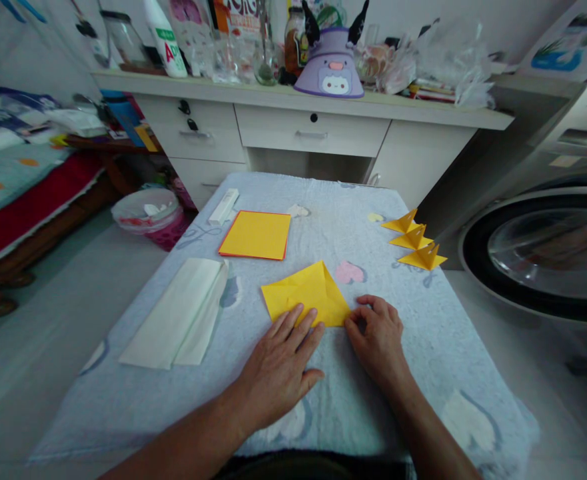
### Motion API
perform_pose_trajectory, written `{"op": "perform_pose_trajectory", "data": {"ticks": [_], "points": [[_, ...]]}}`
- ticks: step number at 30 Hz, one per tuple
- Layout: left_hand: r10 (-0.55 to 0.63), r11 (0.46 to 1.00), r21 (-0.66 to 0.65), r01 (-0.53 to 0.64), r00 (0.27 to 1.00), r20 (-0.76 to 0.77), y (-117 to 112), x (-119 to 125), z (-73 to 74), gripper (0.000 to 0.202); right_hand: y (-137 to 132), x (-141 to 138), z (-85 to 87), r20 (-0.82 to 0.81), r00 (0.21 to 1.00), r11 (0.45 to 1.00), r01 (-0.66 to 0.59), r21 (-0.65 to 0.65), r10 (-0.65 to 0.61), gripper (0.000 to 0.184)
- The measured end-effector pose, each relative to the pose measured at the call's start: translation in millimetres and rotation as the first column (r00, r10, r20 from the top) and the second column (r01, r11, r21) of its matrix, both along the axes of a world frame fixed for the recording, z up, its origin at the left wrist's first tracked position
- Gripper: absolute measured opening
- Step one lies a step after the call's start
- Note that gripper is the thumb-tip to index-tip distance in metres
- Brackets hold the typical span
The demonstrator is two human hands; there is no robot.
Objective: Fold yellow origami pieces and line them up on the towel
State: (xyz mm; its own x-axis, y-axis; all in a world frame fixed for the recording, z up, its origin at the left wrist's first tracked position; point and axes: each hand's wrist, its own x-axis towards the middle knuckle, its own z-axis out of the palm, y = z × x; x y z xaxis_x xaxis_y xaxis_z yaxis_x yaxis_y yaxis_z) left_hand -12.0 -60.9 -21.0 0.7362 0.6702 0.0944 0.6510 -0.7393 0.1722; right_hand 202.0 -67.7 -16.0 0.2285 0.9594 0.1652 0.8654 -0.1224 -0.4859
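A partly folded sheet of yellow paper (313, 287) lies on the cloth-covered table in front of me. My left hand (286, 367) rests flat on its near edge, fingers stretched out and thumb apart. At the sheet's right corner, my right hand (377, 333) has thumb and forefinger pinched together on the paper. Beyond the left hand sits a square stack of yellow paper (256, 235) with a red edge showing beneath. Three folded yellow paper pieces (416, 240) with raised points stand in a row at the far right of the table.
White folded tissue (176, 317) lies on the left of the table, and a small white box (224, 207) is behind it. A cluttered white desk (313, 123) with drawers stands beyond. To the right is a washing machine (538, 233); a waste bin (150, 217) is on the left.
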Motion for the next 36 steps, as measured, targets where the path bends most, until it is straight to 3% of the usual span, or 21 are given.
{"op": "perform_pose_trajectory", "data": {"ticks": [21,30,36], "points": [[-0.053,0.998,-0.032,0.053,0.998,-0.024,-1,8,8.9,0.075,1,8,-4.5,-0.042,0.999,0.998,-0.017,0.059,0.02,0.009],[0.0,0.999,-0.035,-0.001,1.0,-0.012,-4,19,12.1,0.076,-8,22,-5.3,-0.154,0.979,0.984,-0.109,0.144,0.131,0.027],[0.032,0.999,0.004,-0.032,0.999,0.008,-6,22,5.9,0.075,-5,16,-4.6,-0.109,0.989,0.992,-0.089,0.093,0.099,0.014]]}}
